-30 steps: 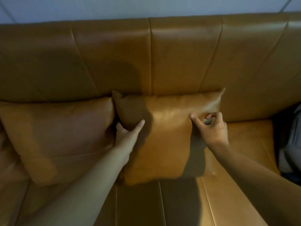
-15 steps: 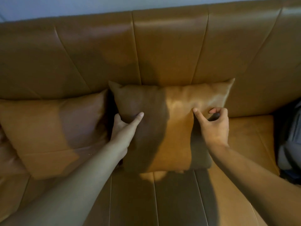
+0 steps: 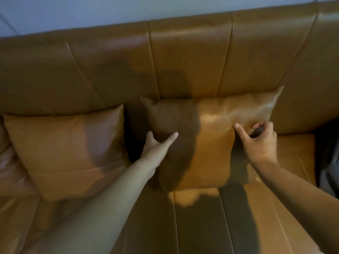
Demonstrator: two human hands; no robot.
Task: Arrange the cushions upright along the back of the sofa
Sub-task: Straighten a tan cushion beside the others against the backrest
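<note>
A tan leather cushion [image 3: 211,136] stands upright against the sofa back [image 3: 183,57], right of the middle. My left hand [image 3: 157,145] grips its left edge, thumb on the front face. My right hand [image 3: 258,142] holds its right side, thumb pressed into the front and fingers curled round the edge. A second tan cushion [image 3: 67,149] leans on the sofa back to the left, a dark gap between the two. Part of a third cushion [image 3: 7,162] shows at the far left edge.
The sofa seat [image 3: 201,222] stretches along the bottom, partly in my shadow. A dark grey object [image 3: 330,162] sits at the sofa's right end. A pale wall [image 3: 91,11] rises behind the sofa back.
The cushion in my hands has shifted right, opening a gap beside the left cushion, and stands straighter against the sofa back. Both hands have kept their grip on it.
</note>
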